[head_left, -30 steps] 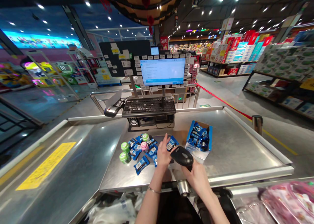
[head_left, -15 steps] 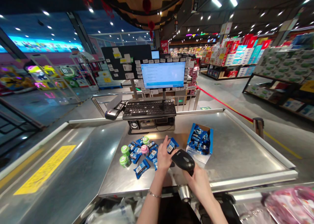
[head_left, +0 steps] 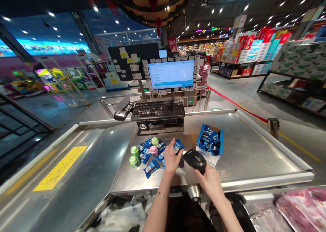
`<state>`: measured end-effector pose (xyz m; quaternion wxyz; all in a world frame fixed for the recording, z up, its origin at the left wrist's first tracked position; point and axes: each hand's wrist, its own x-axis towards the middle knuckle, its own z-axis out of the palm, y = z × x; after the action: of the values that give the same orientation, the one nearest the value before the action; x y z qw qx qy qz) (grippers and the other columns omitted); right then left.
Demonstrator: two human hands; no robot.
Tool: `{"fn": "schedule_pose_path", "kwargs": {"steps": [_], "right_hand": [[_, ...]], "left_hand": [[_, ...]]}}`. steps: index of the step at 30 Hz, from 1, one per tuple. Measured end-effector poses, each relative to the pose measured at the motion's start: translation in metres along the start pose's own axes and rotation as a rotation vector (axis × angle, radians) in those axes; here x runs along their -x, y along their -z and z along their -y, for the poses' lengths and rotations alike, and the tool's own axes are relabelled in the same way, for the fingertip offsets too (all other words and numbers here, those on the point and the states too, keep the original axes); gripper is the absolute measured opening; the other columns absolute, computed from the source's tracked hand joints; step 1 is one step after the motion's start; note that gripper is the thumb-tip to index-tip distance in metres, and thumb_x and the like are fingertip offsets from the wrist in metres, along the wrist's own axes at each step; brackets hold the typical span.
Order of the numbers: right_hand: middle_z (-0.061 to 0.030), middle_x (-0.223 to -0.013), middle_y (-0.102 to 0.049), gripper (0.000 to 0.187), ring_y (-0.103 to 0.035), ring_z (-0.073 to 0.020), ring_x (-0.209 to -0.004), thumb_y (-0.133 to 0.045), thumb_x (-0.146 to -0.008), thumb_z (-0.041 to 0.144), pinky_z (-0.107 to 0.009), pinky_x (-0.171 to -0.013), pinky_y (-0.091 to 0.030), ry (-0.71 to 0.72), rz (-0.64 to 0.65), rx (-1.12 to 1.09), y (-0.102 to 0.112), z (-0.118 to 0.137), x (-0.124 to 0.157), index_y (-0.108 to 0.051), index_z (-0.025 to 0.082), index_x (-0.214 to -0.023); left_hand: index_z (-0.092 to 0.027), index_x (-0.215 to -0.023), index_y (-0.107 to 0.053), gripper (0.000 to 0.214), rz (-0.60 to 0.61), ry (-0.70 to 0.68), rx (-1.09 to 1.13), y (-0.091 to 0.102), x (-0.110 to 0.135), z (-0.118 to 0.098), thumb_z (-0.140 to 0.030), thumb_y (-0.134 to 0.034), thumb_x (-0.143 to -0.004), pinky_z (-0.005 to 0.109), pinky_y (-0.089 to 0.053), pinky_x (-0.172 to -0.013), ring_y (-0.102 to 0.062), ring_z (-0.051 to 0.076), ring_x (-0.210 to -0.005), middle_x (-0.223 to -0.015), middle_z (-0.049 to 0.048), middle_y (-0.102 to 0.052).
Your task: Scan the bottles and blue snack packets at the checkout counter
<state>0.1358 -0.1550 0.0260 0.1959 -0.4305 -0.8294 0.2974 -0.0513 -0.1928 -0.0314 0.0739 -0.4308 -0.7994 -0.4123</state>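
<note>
1. The handle of the barcode scanner was hidden inside the right hand.
2. A dark object just beside the left hand was mostly hidden, and what it was could not be told.
3. The text on the checkout monitor was too small to read.
4. The print on the blue packets was too small to read.
5. The pink-wrapped goods and the white plastic bags were cut off by the bottom edge.

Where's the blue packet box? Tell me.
In the head view, the open box of blue packets sits on the steel counter, just beyond the handheld scanner.
</note>
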Motion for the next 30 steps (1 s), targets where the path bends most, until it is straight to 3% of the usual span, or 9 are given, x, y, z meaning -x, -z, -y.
{"fn": "schedule_pose_path", "kwargs": {"steps": [4, 7, 11, 13, 16, 21, 23, 26, 30], "right_hand": [[-0.0095, -0.076, -0.071, 0.037, -0.068, -0.0264, -0.075, -0.043, -0.081, 0.036, -0.029, -0.062, -0.046, -0.035, 0.016, -0.004, 0.002, -0.001, -0.001, -0.064, 0.015, -0.102], [-0.0094, -0.076, -0.071, 0.038, -0.067, -0.0260, -0.072, -0.046, -0.079, 0.036, -0.029, -0.061, -0.046, -0.086, 0.022, 0.004, 0.000, -0.002, -0.004, -0.065, 0.015, -0.105], [-0.0097, -0.076, -0.071, 0.036, -0.067, -0.0253, -0.070, -0.047, -0.078, 0.038, -0.029, -0.059, -0.046, -0.123, -0.016, -0.013, -0.002, -0.007, -0.007, -0.067, 0.016, -0.100], [-0.0104, -0.075, -0.071, 0.038, -0.067, -0.0254, -0.071, -0.046, -0.078, 0.040, -0.029, -0.060, -0.046, -0.130, -0.080, -0.046, 0.000, -0.014, -0.007, -0.067, 0.015, -0.098], [-0.0117, -0.074, -0.071, 0.044, -0.067, -0.0271, -0.072, -0.046, -0.077, 0.046, -0.031, -0.062, -0.047, -0.183, -0.207, -0.086, 0.009, -0.032, -0.009, -0.067, 0.014, -0.098], [-0.0131, -0.077, -0.072, 0.050, -0.068, -0.0293, -0.076, -0.048, -0.073, 0.054, -0.034, -0.066, -0.049, -0.291, -0.426, -0.154, 0.032, -0.072, -0.012, -0.068, 0.013, -0.095], [-0.0133, -0.078, -0.072, 0.050, -0.068, -0.0294, -0.078, -0.050, -0.072, 0.055, -0.035, -0.067, -0.050, -0.320, -0.487, -0.181, 0.042, -0.085, -0.012, -0.068, 0.013, -0.093], [-0.0131, -0.077, -0.072, 0.049, -0.068, -0.0293, -0.078, -0.051, -0.072, 0.054, -0.035, -0.067, -0.050, -0.343, -0.546, -0.189, 0.056, -0.095, -0.008, -0.068, 0.013, -0.092], [-0.0109, -0.074, -0.072, 0.041, -0.068, -0.0275, -0.073, -0.052, -0.072, 0.050, -0.034, -0.065, -0.050, -0.307, -0.549, -0.174, 0.065, -0.099, -0.003, -0.068, 0.015, -0.087]], "left_hand": [[-0.018, -0.118, -0.055, 0.042, 0.020, 0.090, -0.329, 0.001, 0.016, 0.040, -0.036, -0.058, -0.081, 0.041, -0.045, -0.087, -0.057, 0.025, -0.098, -0.106, 0.0085, -0.065], [-0.016, -0.108, -0.061, 0.029, -0.015, 0.111, -0.551, 0.008, 0.027, 0.063, -0.029, -0.052, -0.084, 0.043, -0.043, -0.087, -0.053, 0.028, -0.104, -0.107, 0.0108, -0.063], [-0.016, -0.111, -0.059, 0.029, -0.099, 0.058, -0.610, 0.015, 0.026, 0.066, -0.022, -0.048, -0.085, 0.046, -0.041, -0.089, -0.045, 0.031, -0.115, -0.121, 0.0134, -0.056], [-0.018, -0.110, -0.059, 0.027, -0.111, 0.002, -0.553, 0.012, 0.021, 0.051, -0.024, -0.049, -0.086, 0.046, -0.042, -0.090, -0.046, 0.030, -0.114, -0.118, 0.0115, -0.057], [-0.020, -0.104, -0.061, 0.022, -0.069, -0.139, -0.358, -0.005, 0.009, 0.010, -0.029, -0.050, -0.087, 0.041, -0.043, -0.091, -0.051, 0.024, -0.109, -0.110, 0.0084, -0.061], [-0.021, -0.108, -0.059, 0.026, 0.147, -0.323, -0.009, -0.063, -0.013, -0.074, -0.036, -0.047, -0.090, 0.032, -0.046, -0.088, -0.059, 0.017, -0.098, -0.103, 0.0061, -0.065], [-0.021, -0.115, -0.056, 0.033, 0.295, -0.283, -0.084, -0.093, -0.025, -0.098, -0.040, -0.048, -0.089, 0.029, -0.048, -0.084, -0.061, 0.017, -0.095, -0.104, 0.0071, -0.065], [-0.015, -0.121, -0.052, 0.041, 0.474, -0.126, -0.364, -0.136, -0.049, -0.117, -0.037, -0.053, -0.086, 0.029, -0.049, -0.081, -0.062, 0.021, -0.097, -0.106, 0.0127, -0.064], [-0.005, -0.117, -0.055, 0.044, 0.511, -0.040, -0.499, -0.174, -0.077, -0.122, -0.034, -0.056, -0.084, 0.032, -0.049, -0.080, -0.060, 0.028, -0.102, -0.105, 0.0215, -0.062]]}}
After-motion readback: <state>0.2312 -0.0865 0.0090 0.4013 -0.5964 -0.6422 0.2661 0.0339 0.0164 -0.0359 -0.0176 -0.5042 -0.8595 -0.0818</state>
